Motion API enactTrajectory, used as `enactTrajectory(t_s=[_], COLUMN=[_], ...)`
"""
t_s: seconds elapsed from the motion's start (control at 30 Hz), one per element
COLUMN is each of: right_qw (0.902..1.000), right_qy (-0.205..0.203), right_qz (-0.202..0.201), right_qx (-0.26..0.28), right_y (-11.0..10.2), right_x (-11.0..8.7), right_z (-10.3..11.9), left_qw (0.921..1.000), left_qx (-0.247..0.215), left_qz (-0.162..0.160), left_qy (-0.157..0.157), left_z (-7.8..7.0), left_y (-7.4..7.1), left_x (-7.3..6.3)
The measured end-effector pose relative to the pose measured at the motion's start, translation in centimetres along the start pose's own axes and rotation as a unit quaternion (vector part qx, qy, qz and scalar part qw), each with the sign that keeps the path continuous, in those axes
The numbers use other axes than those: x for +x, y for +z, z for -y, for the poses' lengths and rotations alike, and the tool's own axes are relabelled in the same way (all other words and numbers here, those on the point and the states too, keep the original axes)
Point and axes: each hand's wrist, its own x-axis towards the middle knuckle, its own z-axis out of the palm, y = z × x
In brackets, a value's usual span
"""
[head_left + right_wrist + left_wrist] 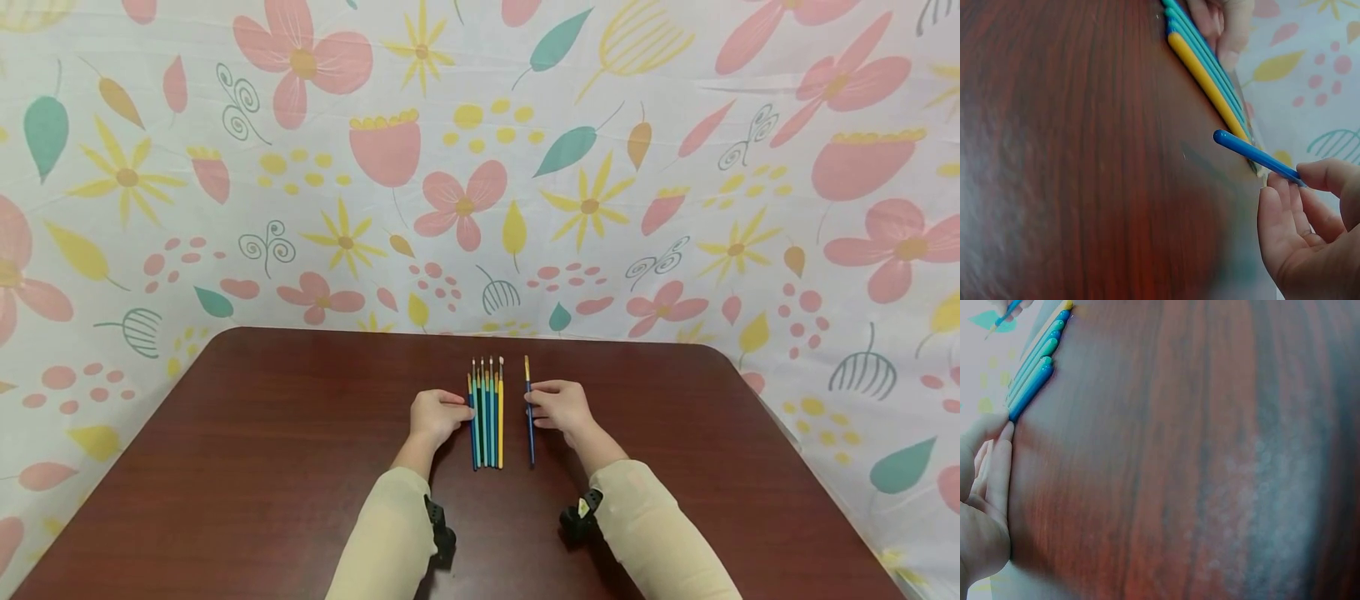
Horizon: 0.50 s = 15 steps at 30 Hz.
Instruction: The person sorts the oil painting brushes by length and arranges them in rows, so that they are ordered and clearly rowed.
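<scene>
A row of several paintbrushes [485, 421] lies side by side on the table, with blue, teal, dark green and yellow handles and bristle ends toward the wall. At the row's left side, my left hand [437, 414] touches the outermost blue paintbrush [1030, 394] with its thumb and fingertips, the other fingers fairly straight along the tabletop. To the right of the yellow paintbrush [1207, 78], my right hand [561, 408] pinches a separate blue paintbrush [1254, 155] between thumb and fingers. That brush is held off the table, its handle end pointing toward me.
A dark brown wooden table [300, 467] carries everything. Its far edge meets a white cloth backdrop [465, 108] printed with flowers and leaves. Small black devices [581, 518] are strapped at both wrists over light sleeves [660, 533].
</scene>
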Motion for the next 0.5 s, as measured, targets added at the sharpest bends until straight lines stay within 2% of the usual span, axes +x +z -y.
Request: enactTrajectory(t_s=[0.5], right_qw=[0.9998], right_qy=[-0.004], right_qz=[-0.013], right_qx=[-0.014], right_y=[-1.8], right_x=[1.6], right_z=[0.2], left_qw=[1.0000], left_qx=[-0.004], left_qz=[0.001], left_qy=[-0.002], left_z=[0.1], left_y=[0.0], left_x=[0.0])
